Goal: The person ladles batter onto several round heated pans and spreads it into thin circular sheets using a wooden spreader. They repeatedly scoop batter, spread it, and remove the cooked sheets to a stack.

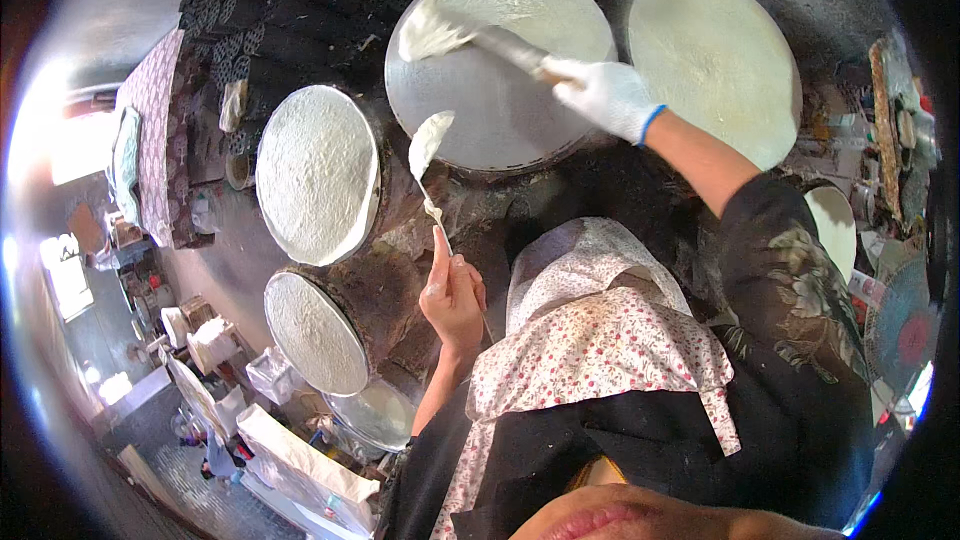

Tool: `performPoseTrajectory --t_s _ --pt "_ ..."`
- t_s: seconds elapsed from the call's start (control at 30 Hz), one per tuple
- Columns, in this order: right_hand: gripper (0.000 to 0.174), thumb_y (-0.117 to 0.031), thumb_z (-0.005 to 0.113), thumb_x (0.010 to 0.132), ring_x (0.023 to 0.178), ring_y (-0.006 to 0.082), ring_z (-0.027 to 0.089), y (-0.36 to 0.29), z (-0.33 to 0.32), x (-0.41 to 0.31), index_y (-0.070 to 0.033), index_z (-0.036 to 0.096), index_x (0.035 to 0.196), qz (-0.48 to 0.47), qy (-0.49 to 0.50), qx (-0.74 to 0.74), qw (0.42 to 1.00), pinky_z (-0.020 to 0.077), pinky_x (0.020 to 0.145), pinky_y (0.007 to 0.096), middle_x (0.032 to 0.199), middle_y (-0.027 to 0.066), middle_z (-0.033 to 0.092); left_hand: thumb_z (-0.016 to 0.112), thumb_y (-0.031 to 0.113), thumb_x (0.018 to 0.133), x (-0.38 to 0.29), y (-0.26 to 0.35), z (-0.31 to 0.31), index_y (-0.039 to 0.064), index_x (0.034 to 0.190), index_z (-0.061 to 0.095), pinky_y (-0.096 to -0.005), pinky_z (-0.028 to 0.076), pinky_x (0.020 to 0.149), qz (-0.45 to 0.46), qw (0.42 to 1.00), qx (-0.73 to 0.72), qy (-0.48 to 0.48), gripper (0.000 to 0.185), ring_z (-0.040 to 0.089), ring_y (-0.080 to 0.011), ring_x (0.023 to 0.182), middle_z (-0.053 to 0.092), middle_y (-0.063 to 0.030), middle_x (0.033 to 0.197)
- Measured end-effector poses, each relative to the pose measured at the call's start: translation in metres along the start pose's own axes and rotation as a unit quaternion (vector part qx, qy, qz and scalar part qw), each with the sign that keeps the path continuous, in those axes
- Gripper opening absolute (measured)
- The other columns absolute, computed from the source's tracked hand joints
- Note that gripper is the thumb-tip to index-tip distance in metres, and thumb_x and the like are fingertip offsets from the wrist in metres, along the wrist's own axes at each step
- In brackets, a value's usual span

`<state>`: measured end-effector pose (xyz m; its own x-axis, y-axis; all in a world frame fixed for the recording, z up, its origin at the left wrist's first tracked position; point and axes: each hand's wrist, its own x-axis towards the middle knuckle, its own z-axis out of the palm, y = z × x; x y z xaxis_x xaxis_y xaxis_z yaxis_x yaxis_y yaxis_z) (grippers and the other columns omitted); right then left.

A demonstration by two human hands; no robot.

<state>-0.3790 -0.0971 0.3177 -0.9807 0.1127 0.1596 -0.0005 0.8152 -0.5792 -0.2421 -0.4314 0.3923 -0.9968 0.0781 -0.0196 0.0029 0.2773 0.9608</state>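
Note:
My right hand, in a white knit glove with a blue cuff, grips the wooden handle of a flat metal scraper. The scraper's far end reaches a heap of white batter on a large round griddle. A thin white film coats the griddle's far part, while its near part shows bare grey metal. Bare and dusted with white, my left hand holds a long-handled ladle. Thick batter covers the ladle's bowl, which appears just over the griddle's near left rim.
To the right lies another griddle covered by a pale round sheet. Two more batter-coated griddles stand at left, with a round pan below them. A floral apron covers my lap. At far right are a wooden stick and a fan.

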Motion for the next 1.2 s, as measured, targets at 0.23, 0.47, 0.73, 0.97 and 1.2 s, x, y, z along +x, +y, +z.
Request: performPoseTrajectory --t_s 0.23,0.47,0.73,0.97,1.2 --pt "0.044 -0.04 0.056 0.1 0.106 0.0406 0.071 0.002 -0.01 0.005 -0.027 0.064 0.142 -0.002 -0.116 0.114 0.987 0.0547 0.095 0.0464 0.123 0.0217 0.072 0.046 0.001 0.11 -0.008 0.007 0.017 0.003 0.159 0.047 -0.0224 0.036 0.044 -0.06 0.998 0.016 0.025 0.049 0.043 -0.0036 0.049 0.052 0.0024 0.062" --pt "0.043 -0.038 0.057 0.101 0.104 0.0361 0.073 0.014 -0.023 0.013 -0.024 0.067 0.141 0.099 0.018 0.075 0.992 0.0575 0.091 0.0432 0.12 0.0181 0.074 0.048 0.0 0.11 -0.014 0.003 0.023 0.002 0.158 0.047 -0.0221 0.036 0.043 -0.052 0.997 0.019 0.045 0.049 0.044 -0.0033 0.048 0.052 0.0024 0.061" --pt "0.046 -0.03 0.066 0.102 0.13 0.0265 0.066 0.012 -0.006 0.014 -0.009 0.065 0.143 0.059 -0.192 0.154 0.967 0.0466 0.113 0.0345 0.139 0.0153 0.07 0.049 0.001 0.11 -0.02 0.0 0.021 0.003 0.158 0.048 -0.0215 0.035 0.043 -0.067 0.997 -0.018 0.045 0.048 0.043 -0.0031 0.048 0.052 0.0028 0.062" --pt "0.045 -0.039 0.062 0.101 0.104 0.0396 0.072 -0.002 -0.004 0.016 -0.02 0.067 0.142 -0.045 -0.185 0.155 0.969 0.0554 0.093 0.0448 0.124 0.0202 0.073 0.05 0.002 0.11 -0.019 -0.011 0.01 0.006 0.158 0.05 -0.0213 0.035 0.043 -0.072 0.997 0.004 0.04 0.048 0.043 -0.0029 0.048 0.051 0.0032 0.061" --pt "0.045 -0.041 0.063 0.101 0.116 0.0328 0.071 -0.001 0.001 0.029 -0.02 0.069 0.14 0.102 -0.056 0.143 0.983 0.0544 0.1 0.0393 0.134 0.0134 0.072 0.05 -0.003 0.109 -0.013 -0.021 0.001 0.009 0.158 0.05 -0.0212 0.034 0.043 -0.096 0.995 0.009 0.035 0.051 0.042 -0.0026 0.048 0.047 0.0052 0.06"
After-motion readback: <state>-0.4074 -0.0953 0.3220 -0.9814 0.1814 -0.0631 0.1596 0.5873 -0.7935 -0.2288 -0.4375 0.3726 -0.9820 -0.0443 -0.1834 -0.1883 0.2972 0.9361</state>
